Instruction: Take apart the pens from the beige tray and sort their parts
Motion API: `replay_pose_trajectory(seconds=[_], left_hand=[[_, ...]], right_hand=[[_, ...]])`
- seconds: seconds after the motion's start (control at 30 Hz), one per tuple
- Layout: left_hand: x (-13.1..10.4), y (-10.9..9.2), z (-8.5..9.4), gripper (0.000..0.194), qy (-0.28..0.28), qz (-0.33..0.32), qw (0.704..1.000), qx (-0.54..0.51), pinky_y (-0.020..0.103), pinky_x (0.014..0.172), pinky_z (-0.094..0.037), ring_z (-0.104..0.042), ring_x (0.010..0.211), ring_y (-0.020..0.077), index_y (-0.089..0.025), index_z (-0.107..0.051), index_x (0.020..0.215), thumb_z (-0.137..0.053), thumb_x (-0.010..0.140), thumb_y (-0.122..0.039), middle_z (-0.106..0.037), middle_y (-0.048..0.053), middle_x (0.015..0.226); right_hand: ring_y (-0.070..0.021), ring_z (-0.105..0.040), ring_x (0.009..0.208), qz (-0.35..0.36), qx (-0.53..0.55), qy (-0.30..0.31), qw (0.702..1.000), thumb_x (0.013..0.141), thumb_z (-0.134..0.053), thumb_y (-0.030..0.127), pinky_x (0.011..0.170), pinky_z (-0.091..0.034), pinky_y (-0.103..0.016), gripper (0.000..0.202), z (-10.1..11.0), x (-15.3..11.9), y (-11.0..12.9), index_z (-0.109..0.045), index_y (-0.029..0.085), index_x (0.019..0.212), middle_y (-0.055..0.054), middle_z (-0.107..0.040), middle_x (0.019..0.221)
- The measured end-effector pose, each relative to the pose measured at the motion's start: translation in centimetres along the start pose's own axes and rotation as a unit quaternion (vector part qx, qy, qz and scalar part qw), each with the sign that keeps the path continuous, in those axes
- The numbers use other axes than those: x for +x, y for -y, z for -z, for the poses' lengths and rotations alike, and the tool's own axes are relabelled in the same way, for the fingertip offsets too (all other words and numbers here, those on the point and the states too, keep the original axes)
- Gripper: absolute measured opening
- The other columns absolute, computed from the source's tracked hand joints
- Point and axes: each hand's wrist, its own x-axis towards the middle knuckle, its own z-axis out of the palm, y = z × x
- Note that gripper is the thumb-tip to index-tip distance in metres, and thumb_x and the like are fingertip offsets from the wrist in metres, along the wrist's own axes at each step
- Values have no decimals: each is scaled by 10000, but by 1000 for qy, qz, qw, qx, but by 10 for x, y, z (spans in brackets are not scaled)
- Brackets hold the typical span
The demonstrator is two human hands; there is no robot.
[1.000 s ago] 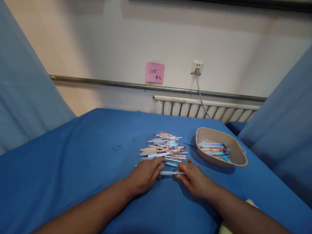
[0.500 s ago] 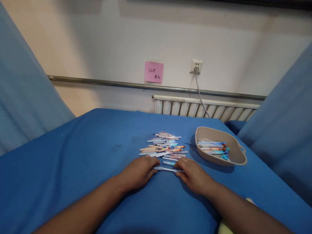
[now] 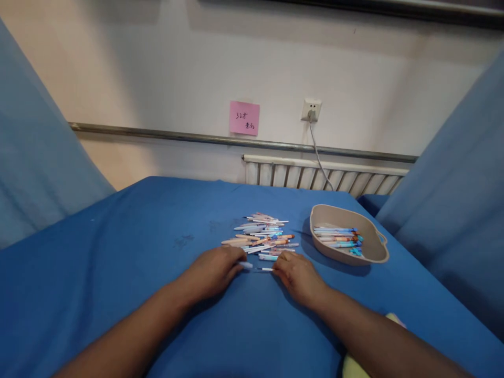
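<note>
My left hand (image 3: 224, 266) is closed on a pale blue-grey pen barrel (image 3: 246, 265), whose end sticks out to the right past the fingertips. My right hand (image 3: 293, 273) pinches a thin white pen refill (image 3: 266, 269) with a dark tip pointing left. A small gap separates the refill's tip from the barrel. Just beyond both hands lies a pile of pen parts (image 3: 262, 239): peach and pale blue barrels, white refills and printed clear tubes. A light-blue patterned tube (image 3: 268, 258) lies nearest, close to my right fingers.
To the right stands a beige plastic basket (image 3: 348, 257) holding several pens and blue pieces. A blue cloth (image 3: 118, 294) covers the table. Something yellow-green (image 3: 354, 365) is partly hidden under my right forearm. Blue curtains hang on both sides; a radiator (image 3: 291, 176) is behind.
The refill and the barrel were joined end to end; now they are apart, the barrel drawn left by my left hand. The whole view has shifted slightly.
</note>
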Motion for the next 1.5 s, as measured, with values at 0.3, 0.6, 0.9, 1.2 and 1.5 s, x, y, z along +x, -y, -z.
replay_pose_trajectory(seconds=[0.3,0.6,0.9,1.2,1.5], left_hand=[[-9,5,7,188,4,28,1000,4,281,756,-416,-575,892,210,-217,-600,956,-525,802,-293,-637,39,977],[-3,7,-16,147,-12,-16,997,77,311,742,-413,-537,872,221,-187,-570,893,-445,838,-134,-589,76,930],[3,4,-18,136,-20,-37,997,65,320,771,-410,-535,886,217,-188,-568,888,-444,855,-143,-591,72,943],[1,-7,-26,98,-41,-57,997,37,327,797,-406,-513,940,221,-196,-553,946,-504,861,-209,-577,63,973],[4,-19,-27,170,-78,-88,993,16,324,786,-410,-521,878,203,-190,-566,896,-401,917,-229,-592,63,915]], right_hand=[[-178,-550,933,18,22,-21,999,903,-475,285,802,-409,-276,187,6,-5,-8,-567,203,1044,-57,-585,1008],[-181,-588,862,-33,-11,46,998,887,-496,264,763,-424,-274,147,21,-18,-30,-595,204,978,-61,-601,970],[-182,-572,908,4,-13,17,1000,909,-460,252,808,-425,-285,156,15,-8,-28,-595,200,967,-67,-598,970],[-190,-583,858,17,-13,-108,994,917,-412,230,766,-441,-296,181,28,-15,-30,-569,191,999,-72,-608,943],[-261,-602,969,-297,-116,-85,944,827,-529,311,767,-425,-324,295,83,-34,-127,-635,165,1060,-110,-667,1059]])
